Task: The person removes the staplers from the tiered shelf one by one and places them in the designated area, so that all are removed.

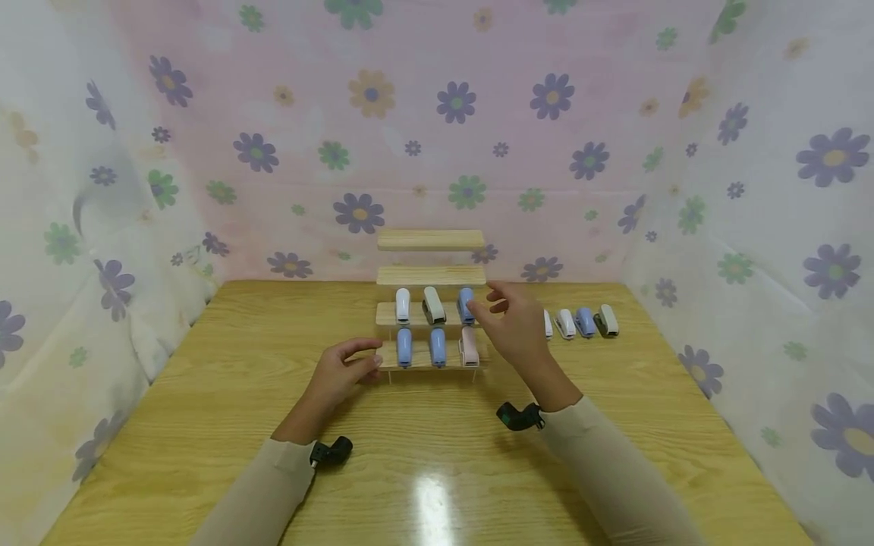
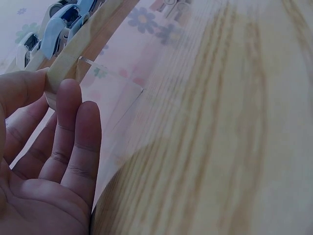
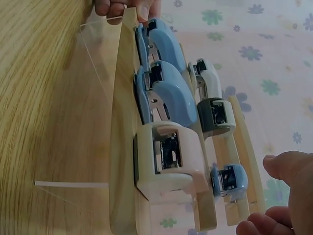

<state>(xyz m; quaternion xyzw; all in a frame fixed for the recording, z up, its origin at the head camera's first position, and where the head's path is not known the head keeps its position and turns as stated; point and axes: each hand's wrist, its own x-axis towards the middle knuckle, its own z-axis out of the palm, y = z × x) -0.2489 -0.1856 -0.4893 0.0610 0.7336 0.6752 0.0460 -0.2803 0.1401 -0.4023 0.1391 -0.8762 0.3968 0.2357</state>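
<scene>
A tiered wooden display shelf (image 1: 430, 240) stands on the table. My left hand (image 1: 344, 369) pinches the left end of its lowest board (image 2: 62, 68), thumb above and fingers bent beneath. On that board sit a blue stapler (image 1: 404, 347), another blue stapler (image 1: 438, 346) and a pale pink stapler (image 3: 168, 156) at the right. One tier up are a white stapler (image 1: 403, 305), a cream stapler (image 1: 433, 305) with a dark base and a blue stapler (image 3: 230, 181). My right hand (image 1: 517, 326) is beside this last one, thumb and fingers apart with nothing between them.
Several more staplers stand in a row on the table right of the shelf, among them a white one (image 1: 564, 324), a blue one (image 1: 585, 321) and a cream one (image 1: 606, 321). Clear plastic supports (image 3: 71, 184) carry the boards. Flowered cloth (image 1: 273, 212) surrounds the table (image 1: 273, 326).
</scene>
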